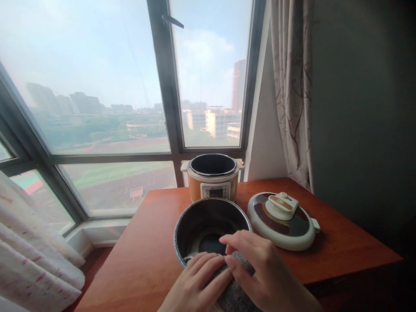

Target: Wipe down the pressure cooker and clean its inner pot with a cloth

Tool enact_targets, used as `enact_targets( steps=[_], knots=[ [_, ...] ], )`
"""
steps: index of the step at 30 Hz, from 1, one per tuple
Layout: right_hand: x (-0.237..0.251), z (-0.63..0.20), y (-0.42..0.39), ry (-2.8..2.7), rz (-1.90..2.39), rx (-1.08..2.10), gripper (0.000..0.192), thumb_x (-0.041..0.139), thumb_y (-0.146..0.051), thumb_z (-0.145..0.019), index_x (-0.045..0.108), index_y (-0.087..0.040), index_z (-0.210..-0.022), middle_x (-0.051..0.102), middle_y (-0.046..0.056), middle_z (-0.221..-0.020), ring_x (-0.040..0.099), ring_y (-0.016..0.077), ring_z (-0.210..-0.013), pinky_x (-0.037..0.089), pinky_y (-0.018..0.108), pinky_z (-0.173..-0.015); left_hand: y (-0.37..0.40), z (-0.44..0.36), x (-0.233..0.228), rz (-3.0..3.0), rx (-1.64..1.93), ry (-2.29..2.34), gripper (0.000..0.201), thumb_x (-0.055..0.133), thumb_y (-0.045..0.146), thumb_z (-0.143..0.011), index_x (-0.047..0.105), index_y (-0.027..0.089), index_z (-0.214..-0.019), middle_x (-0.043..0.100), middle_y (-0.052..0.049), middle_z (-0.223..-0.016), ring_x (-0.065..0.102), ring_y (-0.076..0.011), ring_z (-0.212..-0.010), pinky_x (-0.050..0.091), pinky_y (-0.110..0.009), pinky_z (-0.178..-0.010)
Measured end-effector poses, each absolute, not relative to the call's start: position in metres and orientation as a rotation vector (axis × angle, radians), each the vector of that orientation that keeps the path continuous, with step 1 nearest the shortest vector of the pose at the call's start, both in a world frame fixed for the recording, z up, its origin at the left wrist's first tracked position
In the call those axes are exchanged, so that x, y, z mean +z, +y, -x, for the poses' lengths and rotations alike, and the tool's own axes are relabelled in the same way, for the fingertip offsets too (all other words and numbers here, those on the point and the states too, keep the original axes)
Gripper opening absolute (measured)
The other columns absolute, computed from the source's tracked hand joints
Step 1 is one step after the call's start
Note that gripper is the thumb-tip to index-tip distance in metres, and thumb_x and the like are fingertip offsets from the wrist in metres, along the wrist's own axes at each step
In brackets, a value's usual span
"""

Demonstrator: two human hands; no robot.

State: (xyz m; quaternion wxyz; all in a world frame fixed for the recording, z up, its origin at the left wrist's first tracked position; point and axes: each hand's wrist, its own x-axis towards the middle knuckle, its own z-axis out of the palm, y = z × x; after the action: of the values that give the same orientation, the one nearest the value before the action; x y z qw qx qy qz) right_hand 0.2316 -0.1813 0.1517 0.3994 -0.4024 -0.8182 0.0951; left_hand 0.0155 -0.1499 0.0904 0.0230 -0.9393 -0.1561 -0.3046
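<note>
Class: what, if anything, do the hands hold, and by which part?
The right hand seems to hold grey fabric by its upper part; the left hand touches it, grip hidden.

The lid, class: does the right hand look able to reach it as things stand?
Likely yes: the lid lies just beyond the right hand and nothing seen blocks the way, though that hand is touching the cloth.

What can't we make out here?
Head view: near rim of the black pot, hidden behind the left hand, right hand and grey cloth.
Head view: the cloth's full shape, under the hands and cut off by the bottom edge.
Head view: lettering on the control panel, too small.
Head view: underside of the lid, facing the table.
</note>
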Motion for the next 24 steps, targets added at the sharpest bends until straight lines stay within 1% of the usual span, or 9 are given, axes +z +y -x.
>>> enact_targets(
  steps=[4,7,9,12,14,16,18,21,24],
  knots=[
    [0.149,-0.213,-0.176,-2.217,1.127,0.199,0.027,0.058,-0.037,-0.094,0.065,-0.023,-0.117,0.071,0.003,-0.098,0.065,0.0197,-0.090,0.048,0.030,-0.080,-0.152,-0.013,0.087,2.995,-1.017,-0.536,0.040,0.048,0.024,-0.099,0.055,0.027,-0.139,0.068,-0.014,-0.128,0.060,-0.0266,-0.124,0.051,-0.039,-0.104],
    [0.130,-0.214,-0.175,-2.219,1.127,0.140,0.037,0.050,-0.050,-0.098,0.065,-0.022,-0.116,0.070,0.004,-0.092,0.064,0.0196,-0.083,0.046,0.031,-0.078,-0.154,-0.007,0.095,3.064,-1.143,-0.698,0.036,0.053,0.019,-0.094,0.065,0.032,-0.126,0.067,-0.008,-0.131,0.059,-0.0256,-0.126,0.046,-0.042,-0.110],
    [0.115,-0.216,-0.175,-2.189,1.096,0.076,0.043,0.044,-0.052,-0.099,0.063,-0.020,-0.119,0.070,0.005,-0.092,0.063,0.0206,-0.082,0.044,0.032,-0.076,-0.152,0.001,0.105,3.108,-1.215,-0.778,0.040,0.053,0.018,-0.089,0.066,0.031,-0.125,0.066,-0.008,-0.131,0.059,-0.0261,-0.125,0.042,-0.047,-0.114],
    [0.097,-0.220,-0.176,-2.158,0.991,-0.065,0.043,0.038,-0.049,-0.101,0.062,-0.018,-0.117,0.070,0.007,-0.091,0.062,0.0231,-0.082,0.042,0.036,-0.076,-0.139,0.015,0.118,3.113,-1.174,-0.859,0.051,0.051,0.014,-0.081,0.063,0.025,-0.129,0.066,-0.011,-0.130,0.061,-0.0269,-0.121,0.039,-0.052,-0.115],
    [0.087,-0.222,-0.175,-2.160,0.909,-0.158,0.042,0.036,-0.046,-0.101,0.062,-0.017,-0.116,0.070,0.008,-0.091,0.061,0.0237,-0.083,0.041,0.037,-0.079,-0.127,0.022,0.119,3.040,-1.163,-0.954,0.045,0.048,0.013,-0.081,0.066,0.022,-0.121,0.070,-0.011,-0.120,0.064,-0.0256,-0.112,0.044,-0.049,-0.109],
    [0.082,-0.223,-0.175,-2.172,0.865,-0.218,0.042,0.036,-0.046,-0.102,0.061,-0.015,-0.118,0.071,0.008,-0.094,0.061,0.0236,-0.085,0.041,0.038,-0.082,-0.116,0.025,0.112,2.901,-1.244,-1.092,0.033,0.045,0.015,-0.086,0.070,0.020,-0.107,0.073,-0.010,-0.102,0.068,-0.0235,-0.098,0.051,-0.043,-0.099],
    [0.082,-0.224,-0.177,-2.192,0.872,-0.214,0.044,0.036,-0.048,-0.102,0.061,-0.016,-0.117,0.071,0.009,-0.096,0.061,0.0237,-0.087,0.041,0.039,-0.085,-0.111,0.023,0.100,2.756,-1.359,-1.226,0.029,0.042,0.018,-0.091,0.071,0.019,-0.097,0.073,-0.007,-0.087,0.067,-0.0222,-0.087,0.053,-0.041,-0.093],
    [0.093,-0.225,-0.180,-2.232,0.981,-0.091,0.042,0.046,-0.056,-0.097,0.065,-0.020,-0.108,0.071,0.007,-0.096,0.061,0.0239,-0.089,0.041,0.039,-0.088,-0.111,0.018,0.085,2.676,-1.458,-1.325,0.032,0.039,0.022,-0.094,0.071,0.019,-0.097,0.069,-0.005,-0.078,0.064,-0.0217,-0.083,0.049,-0.044,-0.096],
    [0.115,-0.226,-0.179,-2.345,1.099,0.098,0.035,0.071,-0.056,-0.083,0.067,-0.024,-0.096,0.071,0.002,-0.093,0.061,0.0226,-0.090,0.043,0.035,-0.086,-0.115,0.014,0.082,2.656,-1.515,-1.368,0.031,0.040,0.024,-0.093,0.071,0.019,-0.093,0.066,-0.003,-0.073,0.062,-0.0216,-0.078,0.048,-0.045,-0.097]
  ],
)
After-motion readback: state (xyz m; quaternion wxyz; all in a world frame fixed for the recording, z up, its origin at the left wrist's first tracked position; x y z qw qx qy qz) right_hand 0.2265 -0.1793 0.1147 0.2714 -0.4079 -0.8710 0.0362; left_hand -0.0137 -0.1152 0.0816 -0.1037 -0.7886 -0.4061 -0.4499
